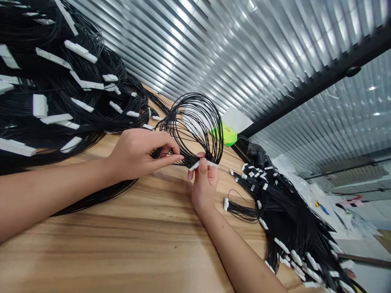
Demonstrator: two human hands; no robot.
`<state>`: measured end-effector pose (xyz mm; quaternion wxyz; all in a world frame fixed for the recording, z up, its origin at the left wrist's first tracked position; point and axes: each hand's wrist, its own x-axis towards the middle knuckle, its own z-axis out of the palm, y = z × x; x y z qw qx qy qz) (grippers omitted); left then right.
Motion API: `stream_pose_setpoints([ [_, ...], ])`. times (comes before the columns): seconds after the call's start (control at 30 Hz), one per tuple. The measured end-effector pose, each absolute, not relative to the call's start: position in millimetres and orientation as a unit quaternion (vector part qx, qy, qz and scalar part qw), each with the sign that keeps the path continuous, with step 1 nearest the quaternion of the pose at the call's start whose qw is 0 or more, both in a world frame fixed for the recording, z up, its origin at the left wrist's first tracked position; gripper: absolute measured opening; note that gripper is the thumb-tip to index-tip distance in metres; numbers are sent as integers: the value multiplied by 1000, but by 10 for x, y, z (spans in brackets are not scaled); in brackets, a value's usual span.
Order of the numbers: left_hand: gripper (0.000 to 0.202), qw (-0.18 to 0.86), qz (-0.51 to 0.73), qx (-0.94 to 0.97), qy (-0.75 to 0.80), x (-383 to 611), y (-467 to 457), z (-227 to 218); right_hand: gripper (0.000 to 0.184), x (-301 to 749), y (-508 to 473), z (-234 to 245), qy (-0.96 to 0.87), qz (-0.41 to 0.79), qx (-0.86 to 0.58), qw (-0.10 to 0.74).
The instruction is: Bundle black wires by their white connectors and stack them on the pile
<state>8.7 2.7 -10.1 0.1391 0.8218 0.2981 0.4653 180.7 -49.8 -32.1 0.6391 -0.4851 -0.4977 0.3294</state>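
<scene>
Thin black wires of a wire harness (195, 101) rise in a loop above the wooden table. Two white connectors (213, 164) at the ends of this loop sit side by side, pinched between the thumb and fingers of my right hand (204, 187). Just to the left, my left hand (143, 152) is closed around some black wires, its thumb and forefinger pointing toward the connectors. The wires inside its curled fingers are partly hidden.
A big heap of black harnesses with white connectors (81, 51) covers the left side. Another pile (293, 207) lies on the right, with one small connector (226, 204) sticking out. Behind the loop are a bright green packet (229, 136) and a corrugated metallic wall (214, 53).
</scene>
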Motion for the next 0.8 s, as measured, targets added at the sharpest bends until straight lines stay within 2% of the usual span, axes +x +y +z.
stream_pose_setpoints([
  [0.27, 18, 109, 467, 825, 299, 84, 35, -126, 30, 1806, -497, -317, -493, 339, -466, 652],
  [0.43, 18, 127, 457, 833, 286, 71, 19, -95, 30, 1793, -492, -298, -487, 360, -465, 645],
  [0.67, 17, 110, 388, 912, 76, 78, -92, -49, 33, 1785, -483, -308, -467, 405, -500, 607],
  [0.8, 26, 89, 391, 912, 85, 64, -92, -87, 35, 1792, -467, -321, -459, 406, -500, 612],
])
